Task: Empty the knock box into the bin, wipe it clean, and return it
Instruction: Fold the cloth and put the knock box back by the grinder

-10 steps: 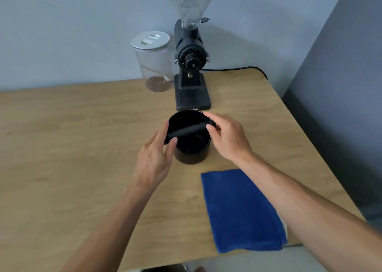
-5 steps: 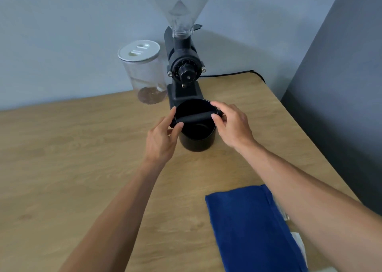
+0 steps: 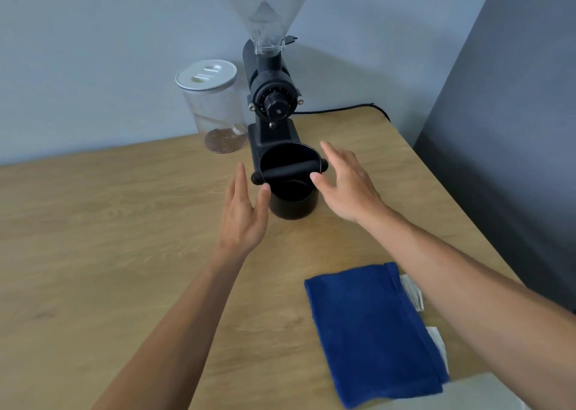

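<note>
The black round knock box (image 3: pixel 293 202), with a black bar across its mouth, stands upright on the wooden table right in front of the coffee grinder's base. My left hand (image 3: pixel 244 213) is just left of it, fingers spread, thumb close to the bar's end. My right hand (image 3: pixel 347 182) is just right of it, fingers apart, thumb near the rim. Neither hand grips it. A folded blue cloth (image 3: pixel 372 331) lies flat near the table's front right edge.
A black coffee grinder (image 3: pixel 272 104) with a clear hopper stands behind the knock box, its cable running right. A clear jar (image 3: pixel 215 107) with a white lid sits to its left. White paper packets (image 3: pixel 413 291) poke out beside the cloth. The wooden table (image 3: pixel 93 238) ends at the right.
Both hands carried the knock box away from me to the grinder's base, set it down and let go. Their fingers have opened and drawn slightly off it.
</note>
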